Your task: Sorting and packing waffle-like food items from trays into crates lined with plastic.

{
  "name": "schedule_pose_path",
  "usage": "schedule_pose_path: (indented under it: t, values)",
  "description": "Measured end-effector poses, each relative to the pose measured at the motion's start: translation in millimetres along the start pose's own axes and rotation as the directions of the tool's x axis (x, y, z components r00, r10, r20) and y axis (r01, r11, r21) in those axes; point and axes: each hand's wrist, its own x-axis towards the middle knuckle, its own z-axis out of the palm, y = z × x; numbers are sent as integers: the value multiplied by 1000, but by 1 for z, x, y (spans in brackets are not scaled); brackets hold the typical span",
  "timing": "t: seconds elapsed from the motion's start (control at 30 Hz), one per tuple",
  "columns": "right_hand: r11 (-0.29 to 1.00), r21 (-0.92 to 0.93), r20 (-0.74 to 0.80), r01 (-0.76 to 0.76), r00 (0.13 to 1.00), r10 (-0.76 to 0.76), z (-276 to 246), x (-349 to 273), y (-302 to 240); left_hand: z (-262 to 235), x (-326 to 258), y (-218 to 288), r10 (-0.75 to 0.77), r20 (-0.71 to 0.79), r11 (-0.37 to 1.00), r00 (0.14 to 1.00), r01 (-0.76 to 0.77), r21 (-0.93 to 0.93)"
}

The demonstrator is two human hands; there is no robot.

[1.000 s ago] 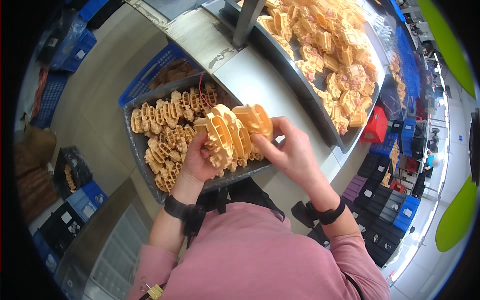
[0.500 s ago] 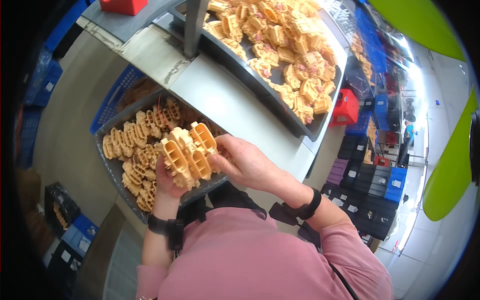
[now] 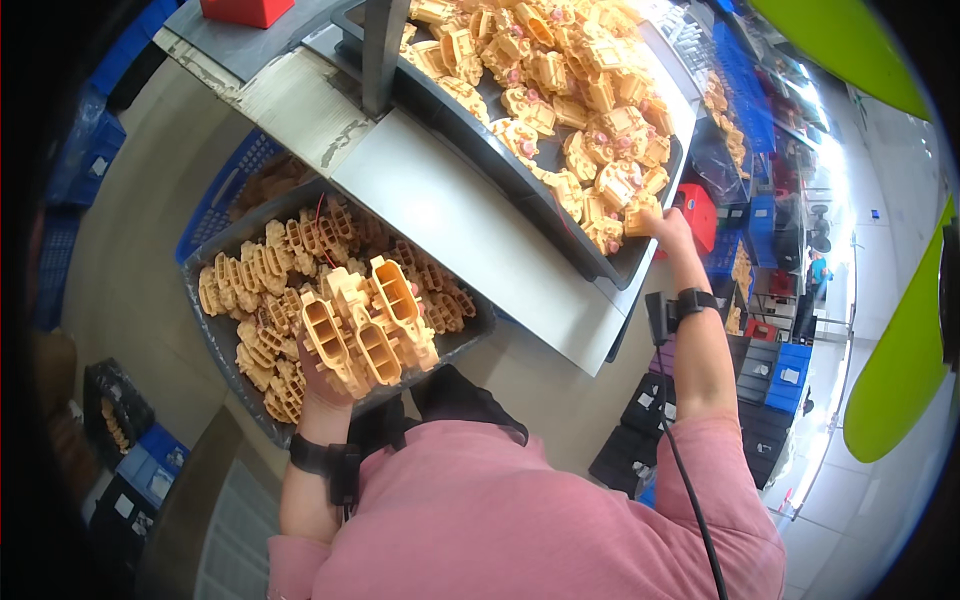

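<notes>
Factory workshop; tray (image 3: 503, 162) of yellow parts (image 3: 610, 130); plastic bins (image 3: 790, 378)

A red, boxy plastic container (image 3: 247, 10) sat at upper left. Black rectangular plastic crates (image 3: 618, 455) stood at lower right.

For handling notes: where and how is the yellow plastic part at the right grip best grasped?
Likely pinch the outer end of the boxy yellow plastic part, facing the right grip, from the right, over the rim of the black rectangular tray; similar parts crowd the part's left.
</notes>
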Motion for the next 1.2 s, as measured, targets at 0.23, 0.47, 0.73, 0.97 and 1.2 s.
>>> schedule_pose_path:
  t: [0.23, 0.47, 0.73, 0.97, 1.2]
  values:
    - [849, 521, 284, -82, 955, -82, -47, -69, -6, -62, -27, 28, 44, 120, 999, 992, -44, -3]
    - [559, 732, 44, 388, 793, -608, -22, -224, -168, -54, -46, 47, 15, -2, 987, 1000, -15, 160]
    - [484, 870, 279, 94, 714, -642, 70, -325, -265, -65, -86, 68, 38, -24, 995, 999, -36, 88]
    - [283, 796, 600, -535, 636, -486, 152, -328, -255, -85, -60, 89, -6, -422, 950, 907, 138, 281]
    - [45, 682, 660, -730, 588, -468, 201, -248, -252, -78, 59, 85, 37, -459, 713, 888, 298, 635]
